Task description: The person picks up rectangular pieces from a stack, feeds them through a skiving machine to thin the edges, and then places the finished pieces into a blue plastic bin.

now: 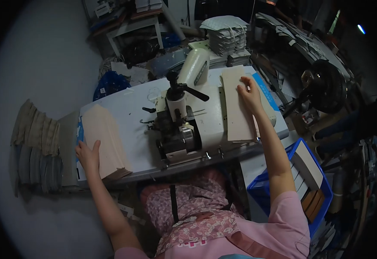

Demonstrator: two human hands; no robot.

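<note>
From the head camera, the person sits at a pale tabletop (132, 129) with a cream-coloured machine (184, 116) bolted at its middle. The hands are far apart, one on each side of the machine. The left hand (88, 155) lies flat and open against the near edge of a fanned stack of beige sheets (104, 140) at the tabletop's left end; no fingers curl round it. The right hand (250, 93) rests with spread fingers on the upper end of a long beige strip (237, 105), which lies on the machine's bed to the right of the head; whether it pinches the strip or only presses on it cannot be told. A blue crate (313, 172) with upright boards stands below the right arm. The fanned stack overhangs the front edge at its lower corner, so a sideways nudge from the left palm could likely spill sheets into the lap. The strip is held at one end only; its free end could swing and slide off the bed.
</note>
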